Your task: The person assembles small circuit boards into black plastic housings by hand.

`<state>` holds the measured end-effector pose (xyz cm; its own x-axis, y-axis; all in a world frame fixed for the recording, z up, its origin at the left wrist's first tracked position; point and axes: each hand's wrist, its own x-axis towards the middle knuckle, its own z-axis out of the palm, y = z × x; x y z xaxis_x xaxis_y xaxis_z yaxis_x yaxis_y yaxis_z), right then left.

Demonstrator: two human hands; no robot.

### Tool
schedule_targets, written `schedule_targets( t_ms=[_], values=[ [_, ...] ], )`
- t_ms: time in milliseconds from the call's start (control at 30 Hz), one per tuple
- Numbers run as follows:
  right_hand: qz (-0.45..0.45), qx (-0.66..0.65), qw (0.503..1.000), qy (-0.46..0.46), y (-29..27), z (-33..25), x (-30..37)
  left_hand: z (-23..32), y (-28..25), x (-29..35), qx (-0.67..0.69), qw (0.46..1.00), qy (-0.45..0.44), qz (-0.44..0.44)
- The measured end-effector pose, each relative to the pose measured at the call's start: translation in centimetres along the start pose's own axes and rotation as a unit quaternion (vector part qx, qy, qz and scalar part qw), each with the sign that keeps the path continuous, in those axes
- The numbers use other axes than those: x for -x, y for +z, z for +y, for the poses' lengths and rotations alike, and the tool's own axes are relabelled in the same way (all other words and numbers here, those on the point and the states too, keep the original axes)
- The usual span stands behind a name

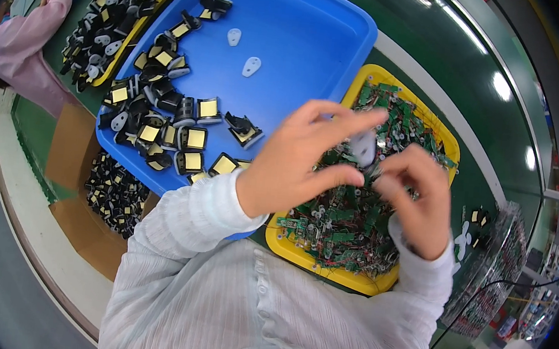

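A small grey-white teardrop-shaped plastic piece (364, 148) is up between my hands, above the yellow tray (448, 134) of green circuit boards. My left hand (305, 160) is beside it, thumb and index finger stretched apart on either side of the piece. At its lower end, the bent fingers of my right hand (420, 199) close in a pinch; blur hides the exact grip. The green circuit boards (348, 233) under my hands lie in a tangled heap with thin wires. To the left, a large blue tray (296, 13) holds black housings with yellow squares (196, 140).
Two loose grey-white pieces (252, 67) lie in the blue tray. A second yellow tray (130, 39) of black parts stands farther left, near a co-worker's pink sleeve (31, 43). A cardboard box (74, 146) with more parts is below. Wrapped boards (495, 265) sit at right.
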<state>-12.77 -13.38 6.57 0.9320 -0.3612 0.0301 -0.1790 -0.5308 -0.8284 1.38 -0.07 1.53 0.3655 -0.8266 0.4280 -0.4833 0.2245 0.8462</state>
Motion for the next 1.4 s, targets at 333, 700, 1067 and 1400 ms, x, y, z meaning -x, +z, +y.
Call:
schedule_targets(
  t_ms=[333,700,1067,1400],
  values=[
    [0.152,0.36,0.915,0.102,-10.0,18.3,-12.3,-2.3,-7.5,1.8,-0.437,0.868,-0.19,-0.143],
    [0.1,0.359,0.917,0.14,-12.1,15.5,-10.8,-3.9,-4.6,1.6,-0.508,0.843,-0.113,-0.134],
    [-0.022,0.228,0.967,-0.11,0.2,3.2,-1.5,-4.3,-3.8,0.2,0.149,0.961,-0.21,0.099],
    [-0.075,0.252,0.961,-0.092,2.4,4.4,-1.8,-2.5,-3.2,-0.4,0.332,0.897,-0.283,0.071]
  ],
)
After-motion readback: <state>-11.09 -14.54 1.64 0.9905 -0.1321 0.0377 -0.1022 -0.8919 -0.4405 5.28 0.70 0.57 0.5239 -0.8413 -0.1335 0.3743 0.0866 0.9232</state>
